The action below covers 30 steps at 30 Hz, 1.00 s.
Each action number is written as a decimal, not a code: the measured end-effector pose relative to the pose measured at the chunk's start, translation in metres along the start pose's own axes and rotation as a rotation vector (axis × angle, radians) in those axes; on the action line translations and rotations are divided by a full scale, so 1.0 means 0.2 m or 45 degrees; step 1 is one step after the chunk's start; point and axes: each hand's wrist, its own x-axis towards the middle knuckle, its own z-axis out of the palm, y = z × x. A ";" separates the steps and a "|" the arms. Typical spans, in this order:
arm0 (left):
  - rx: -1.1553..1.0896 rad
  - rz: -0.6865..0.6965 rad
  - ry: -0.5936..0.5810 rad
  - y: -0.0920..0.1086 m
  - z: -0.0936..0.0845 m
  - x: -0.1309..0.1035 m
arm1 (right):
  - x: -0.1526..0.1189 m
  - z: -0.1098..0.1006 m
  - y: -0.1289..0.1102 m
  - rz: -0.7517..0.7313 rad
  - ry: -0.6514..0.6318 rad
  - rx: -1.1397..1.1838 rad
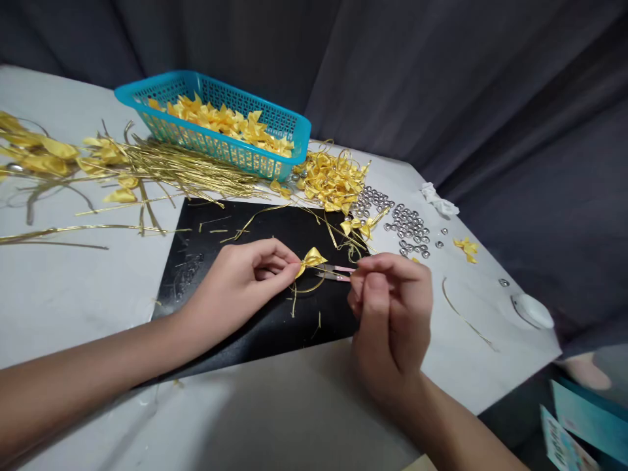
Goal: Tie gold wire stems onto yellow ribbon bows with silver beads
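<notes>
My left hand (260,268) is closed, pinching a small yellow satin ribbon bow (313,258) between thumb and fingertips. A gold wire tie (310,288) curves below the bow in a loop, and a strand runs toward my right hand. My right hand (392,307) is closed just right of the bow, thumb against curled fingers. Small scissors with pink handles (338,272) show between the hands, blades pointing left; their handles disappear behind my right fingers. Whether those fingers grip the scissors or the wire end is hidden. Both hands are over a black mat (260,340).
Behind the mat stands a blue plastic basket (289,171) of yellow bows. Gold wire ties (191,167) lie left of it. More bows (336,180) and silver beads (407,226) are heaped to the right. A white round object (534,311) sits near the table's right edge.
</notes>
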 end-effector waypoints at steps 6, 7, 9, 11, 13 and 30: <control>0.099 -0.018 -0.078 -0.03 -0.01 0.02 | 0.03 -0.01 0.01 -0.053 -0.162 -0.051; 0.138 0.006 -0.095 -0.03 -0.01 0.02 | 0.04 -0.01 0.01 -0.092 -0.191 -0.068; 0.276 0.100 -0.121 -0.04 -0.02 0.02 | 0.05 -0.01 0.02 -0.183 -0.201 -0.162; 0.495 0.207 -0.140 -0.04 -0.02 0.02 | 0.07 -0.01 0.04 -0.192 -0.190 -0.255; 0.711 0.271 -0.153 -0.05 -0.02 0.02 | 0.08 -0.01 0.06 -0.112 -0.241 -0.283; 0.965 0.578 -0.141 -0.07 -0.04 0.00 | 0.09 -0.01 0.05 0.314 -0.381 -0.013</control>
